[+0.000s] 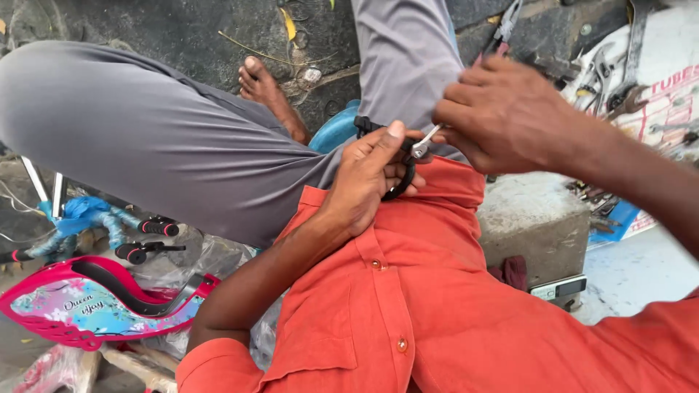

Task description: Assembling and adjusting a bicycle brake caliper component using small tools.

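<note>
Gripping a black curved clamp (397,185) over the lap, left hand (368,182) closed around it with thumb on top, right hand (502,113) closed on pliers (466,91) whose metal tip touches the clamp, grey trouser leg (160,138) behind, pink bicycle part (95,302) at lower left, tools (619,73) lying at upper right.

Clamp (397,171) between both hands, tools (619,73) right, bicycle (95,298) left

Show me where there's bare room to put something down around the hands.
Free: the top of the grey stone block, right of the orange shirt, and the pale ground beside it. Crowded: the tool pile at upper right, and lower left around the pink bicycle part. Both the left hand and right hand are occupied.
</note>
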